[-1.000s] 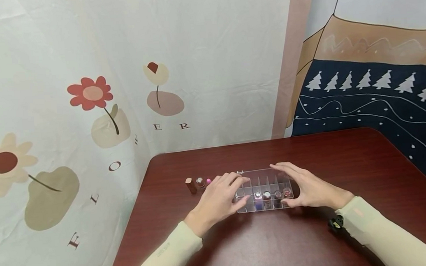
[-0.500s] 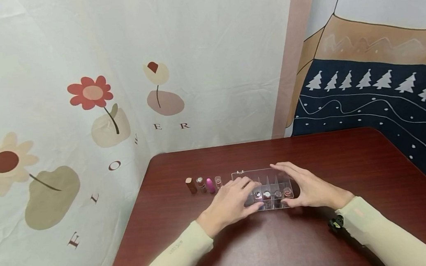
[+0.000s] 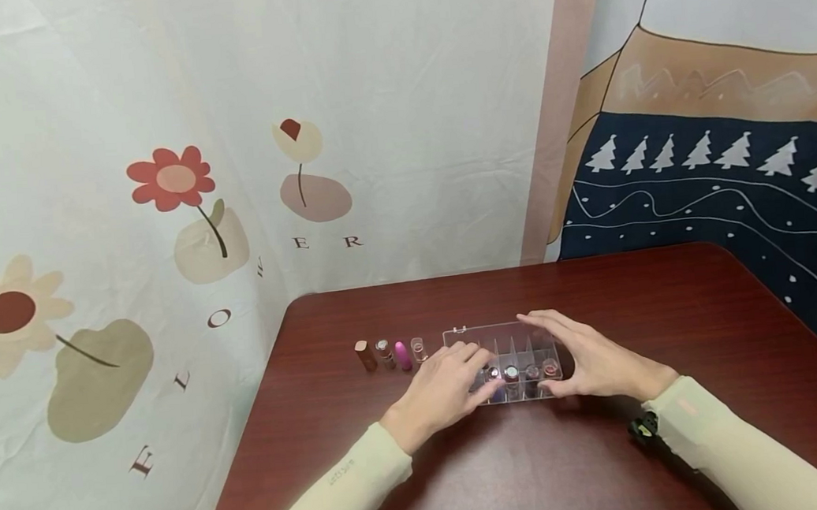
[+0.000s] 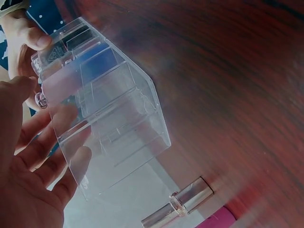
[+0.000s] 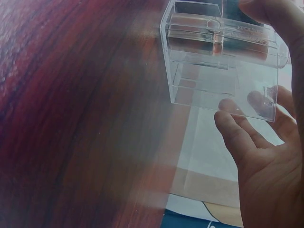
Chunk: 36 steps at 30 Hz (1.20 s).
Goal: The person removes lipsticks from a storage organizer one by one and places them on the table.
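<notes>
A clear plastic lipstick organizer (image 3: 514, 344) stands on the table with several lipsticks in its front row. My right hand (image 3: 597, 360) grips its right end, thumb at the front and fingers behind the back wall. My left hand (image 3: 440, 383) reaches over the organizer's left part. Its thumb and index finger pinch the top of a pink-and-blue lipstick (image 4: 97, 61), which stands in its compartment. The other left fingers spread along the clear top edge in the left wrist view. To the right of this lipstick, a silver-topped lipstick (image 3: 512, 374) sits in the same row.
Left of the organizer, several lipsticks stand in a row: a brown one (image 3: 366, 356), a silver-topped one (image 3: 384, 353), a magenta one (image 3: 403, 356) and a clear-capped one (image 3: 418, 351). The reddish-brown table (image 3: 523, 468) backs onto a flower-print cloth (image 3: 428, 127).
My left hand has moved right over the organizer, bringing the row of lipsticks behind it into view, and its thumb and index finger have closed together. The right hand has stayed in place.
</notes>
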### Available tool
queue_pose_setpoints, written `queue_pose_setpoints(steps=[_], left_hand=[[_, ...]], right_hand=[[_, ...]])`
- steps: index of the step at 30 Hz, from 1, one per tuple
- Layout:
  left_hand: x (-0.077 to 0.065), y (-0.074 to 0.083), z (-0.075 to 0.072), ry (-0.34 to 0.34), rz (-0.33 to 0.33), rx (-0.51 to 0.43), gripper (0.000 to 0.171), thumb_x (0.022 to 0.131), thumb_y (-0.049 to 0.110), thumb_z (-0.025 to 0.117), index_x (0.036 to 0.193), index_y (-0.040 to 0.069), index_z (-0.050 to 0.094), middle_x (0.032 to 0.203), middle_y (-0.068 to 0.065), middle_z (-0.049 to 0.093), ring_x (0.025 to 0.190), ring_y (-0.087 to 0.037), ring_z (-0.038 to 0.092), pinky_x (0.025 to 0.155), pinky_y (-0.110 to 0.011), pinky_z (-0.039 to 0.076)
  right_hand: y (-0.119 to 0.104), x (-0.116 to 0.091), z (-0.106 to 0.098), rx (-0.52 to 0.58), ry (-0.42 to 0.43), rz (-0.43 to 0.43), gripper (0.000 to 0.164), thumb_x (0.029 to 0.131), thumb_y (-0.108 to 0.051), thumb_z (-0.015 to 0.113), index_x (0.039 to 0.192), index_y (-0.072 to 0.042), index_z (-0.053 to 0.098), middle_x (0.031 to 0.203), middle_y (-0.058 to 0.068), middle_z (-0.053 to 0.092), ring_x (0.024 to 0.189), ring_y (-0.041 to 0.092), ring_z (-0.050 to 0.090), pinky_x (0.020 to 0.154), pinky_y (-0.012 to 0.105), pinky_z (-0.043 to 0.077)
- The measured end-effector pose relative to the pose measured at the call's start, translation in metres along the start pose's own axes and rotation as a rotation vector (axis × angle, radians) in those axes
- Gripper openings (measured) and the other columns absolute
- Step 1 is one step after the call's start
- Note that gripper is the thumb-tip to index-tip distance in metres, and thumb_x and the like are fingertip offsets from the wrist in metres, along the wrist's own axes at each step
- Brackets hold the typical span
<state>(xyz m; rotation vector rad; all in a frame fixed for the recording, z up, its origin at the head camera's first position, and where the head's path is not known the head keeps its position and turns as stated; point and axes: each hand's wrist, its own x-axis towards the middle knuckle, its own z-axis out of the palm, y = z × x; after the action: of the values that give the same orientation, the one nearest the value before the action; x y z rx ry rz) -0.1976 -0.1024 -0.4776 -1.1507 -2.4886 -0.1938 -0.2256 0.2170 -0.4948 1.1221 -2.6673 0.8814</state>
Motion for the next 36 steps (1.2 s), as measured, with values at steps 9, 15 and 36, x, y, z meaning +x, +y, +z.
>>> queue_pose_setpoints(steps=[9,15,36], left_hand=[[0.0016,0.0010,0.0014,-0.002,0.033,0.007,0.019,0.114,0.039,0.078,0.121,0.021,0.081,0.111,0.008,0.080,0.100,-0.013,0.075,0.093,-0.028,0.064],[0.0014,0.0018,0.0011,-0.006,0.028,0.009,0.019,0.114,0.038,0.078,0.122,0.021,0.080,0.112,0.008,0.080,0.102,-0.013,0.075,0.094,-0.028,0.064],[-0.0011,0.0011,-0.0035,0.062,0.047,-0.002,0.017,0.112,0.033,0.081,0.122,0.019,0.081,0.114,0.006,0.081,0.103,-0.012,0.076,0.097,-0.027,0.065]], right_hand=[[-0.0011,-0.0003,-0.0009,-0.001,-0.001,0.004,0.116,0.082,-0.027,0.107,0.179,-0.020,0.043,0.175,0.005,0.054,0.147,0.027,0.069,0.116,0.059,0.065],[-0.0024,-0.0007,-0.0016,0.003,0.002,0.000,0.116,0.082,-0.026,0.107,0.179,-0.020,0.044,0.175,0.005,0.054,0.145,0.028,0.070,0.114,0.059,0.066],[-0.0014,-0.0005,0.0016,-0.004,0.005,0.004,0.116,0.080,-0.027,0.108,0.177,-0.015,0.045,0.174,0.006,0.054,0.144,0.027,0.070,0.114,0.059,0.066]])
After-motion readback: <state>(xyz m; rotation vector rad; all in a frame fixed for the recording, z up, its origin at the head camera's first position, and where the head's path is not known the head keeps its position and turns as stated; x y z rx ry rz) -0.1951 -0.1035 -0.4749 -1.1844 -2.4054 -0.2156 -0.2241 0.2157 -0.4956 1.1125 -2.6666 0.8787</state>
